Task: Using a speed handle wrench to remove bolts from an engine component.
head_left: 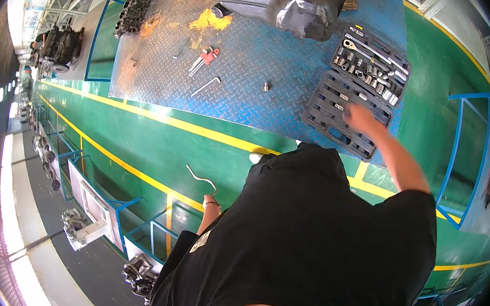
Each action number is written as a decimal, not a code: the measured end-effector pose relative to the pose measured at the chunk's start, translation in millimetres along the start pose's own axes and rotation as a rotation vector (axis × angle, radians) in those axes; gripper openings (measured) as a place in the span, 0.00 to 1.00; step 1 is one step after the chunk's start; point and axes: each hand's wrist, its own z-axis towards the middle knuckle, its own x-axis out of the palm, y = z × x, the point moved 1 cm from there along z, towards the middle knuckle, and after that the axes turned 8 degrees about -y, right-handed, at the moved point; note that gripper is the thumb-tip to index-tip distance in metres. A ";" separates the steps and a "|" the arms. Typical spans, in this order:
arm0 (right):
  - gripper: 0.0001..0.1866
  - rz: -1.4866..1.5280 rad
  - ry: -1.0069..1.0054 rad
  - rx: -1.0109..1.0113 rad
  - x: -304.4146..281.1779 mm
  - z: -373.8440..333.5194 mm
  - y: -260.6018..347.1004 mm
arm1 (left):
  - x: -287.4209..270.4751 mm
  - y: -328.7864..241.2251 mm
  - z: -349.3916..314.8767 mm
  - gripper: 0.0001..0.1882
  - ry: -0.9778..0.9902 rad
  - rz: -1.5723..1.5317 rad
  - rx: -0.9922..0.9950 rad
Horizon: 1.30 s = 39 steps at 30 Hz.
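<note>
My left hand [210,201] hangs low beside my body, closed round one end of a thin, silvery bent metal rod [197,177] with an S-like curve. Over the lower half of an open grey socket-set case [319,109] reaches my right hand [357,116]. Its fingers are blurred and point down among the moulded slots, close to a few small sockets [339,107]; whether they grip anything does not show. In the case's upper half lie a ratchet [360,53], long bars and rows of chrome sockets [372,81].
The case lies on a blue steel-plate table [244,102]. A single socket [266,86], an L-shaped wrench [206,86] and a red-holder hex key set [206,59] are spread there. Behind are a black oil pan [267,0], yellow granules [211,21] and a cylinder head [133,13].
</note>
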 end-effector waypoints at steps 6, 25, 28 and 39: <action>0.14 -0.021 -1.136 -0.488 -159.6 214.5 73.5 | 20.9 -33.6 -19.3 0.25 -0.084 -1.145 -0.657; 0.36 -0.212 -0.779 0.157 -186.4 289.3 128.9 | 65.6 -116.3 -38.7 0.32 -0.119 -2.203 -0.942; 0.35 -0.238 -0.784 0.125 -173.8 291.9 141.6 | 64.5 -116.7 -11.7 0.33 0.331 -2.236 -1.704; 0.40 -0.400 -0.930 0.118 -129.0 294.9 113.4 | 6.2 -69.6 -20.3 0.34 0.100 -2.178 -1.732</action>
